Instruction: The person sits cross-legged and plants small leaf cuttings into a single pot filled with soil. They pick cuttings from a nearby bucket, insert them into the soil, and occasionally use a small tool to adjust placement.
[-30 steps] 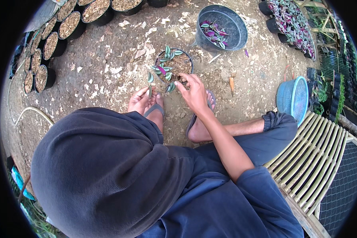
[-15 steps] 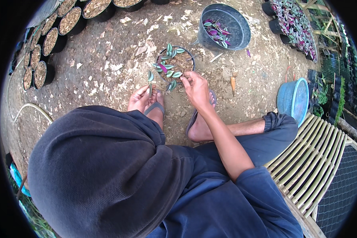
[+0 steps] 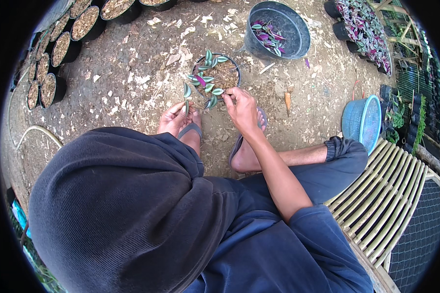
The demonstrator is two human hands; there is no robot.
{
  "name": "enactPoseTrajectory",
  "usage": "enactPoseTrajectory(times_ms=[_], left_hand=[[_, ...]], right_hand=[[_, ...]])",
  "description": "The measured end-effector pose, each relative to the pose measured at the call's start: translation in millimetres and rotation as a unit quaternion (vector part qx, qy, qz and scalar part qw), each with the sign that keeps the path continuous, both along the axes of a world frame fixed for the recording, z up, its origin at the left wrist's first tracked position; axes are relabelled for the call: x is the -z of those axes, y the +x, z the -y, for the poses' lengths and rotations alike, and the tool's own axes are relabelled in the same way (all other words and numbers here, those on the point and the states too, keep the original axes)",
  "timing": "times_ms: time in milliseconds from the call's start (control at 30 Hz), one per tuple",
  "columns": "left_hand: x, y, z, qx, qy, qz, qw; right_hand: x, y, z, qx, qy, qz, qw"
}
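My left hand point(image 3: 173, 119) pinches a plant cutting point(image 3: 187, 92) with green and silver striped leaves, held upright just left of the near side of a round black pot point(image 3: 239, 73). Several striped cuttings point(image 3: 209, 79), one showing a purple leaf underside, stand in the pot's brown, chip-covered soil point(image 3: 225, 73), mostly along its left and near sides. At the pot's near right rim is my right hand point(image 3: 241, 108), thumb and fingers closed together. Whatever lies between those fingertips is too small or hidden to make out.
Beyond the pot, a large dark bucket point(image 3: 298, 41) holds loose purple-green cuttings point(image 3: 269, 36). Soil-filled black pots point(image 3: 85, 23) line the far left; planted ones point(image 3: 362, 34) stand far right. A blue basket point(image 3: 362, 119) and bamboo slats point(image 3: 386, 195) are at right. An orange-brown pointed object point(image 3: 287, 102) lies on the ground.
Both hands stay almost where they were, the left still with its cutting and the right at the pot's rim. The view has shifted very slightly.
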State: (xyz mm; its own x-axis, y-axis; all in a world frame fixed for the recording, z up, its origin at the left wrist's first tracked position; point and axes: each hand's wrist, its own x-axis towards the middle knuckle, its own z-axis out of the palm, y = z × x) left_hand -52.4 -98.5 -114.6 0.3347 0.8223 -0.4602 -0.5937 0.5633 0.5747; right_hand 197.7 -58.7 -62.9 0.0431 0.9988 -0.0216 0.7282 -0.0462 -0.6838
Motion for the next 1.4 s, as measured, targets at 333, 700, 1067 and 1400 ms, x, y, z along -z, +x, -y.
enactPoseTrajectory(times_ms=[333,700,1067,1400], left_hand=[[7,-2,3,0.021,-0.009,-0.049,0.999],[12,-4,3,0.037,-0.008,-0.079,0.996],[6,-3,2,0.051,-0.016,-0.111,0.992],[-2,-7,1,-0.006,-0.028,-0.042,0.999]], right_hand=[[-15,6,-3,-0.044,-0.014,0.029,0.999],[-16,13,-14,-0.147,0.010,0.146,0.978],[-14,13,-10,-0.170,0.004,0.202,0.964],[-13,14,-8,-0.164,0.047,0.203,0.964]])
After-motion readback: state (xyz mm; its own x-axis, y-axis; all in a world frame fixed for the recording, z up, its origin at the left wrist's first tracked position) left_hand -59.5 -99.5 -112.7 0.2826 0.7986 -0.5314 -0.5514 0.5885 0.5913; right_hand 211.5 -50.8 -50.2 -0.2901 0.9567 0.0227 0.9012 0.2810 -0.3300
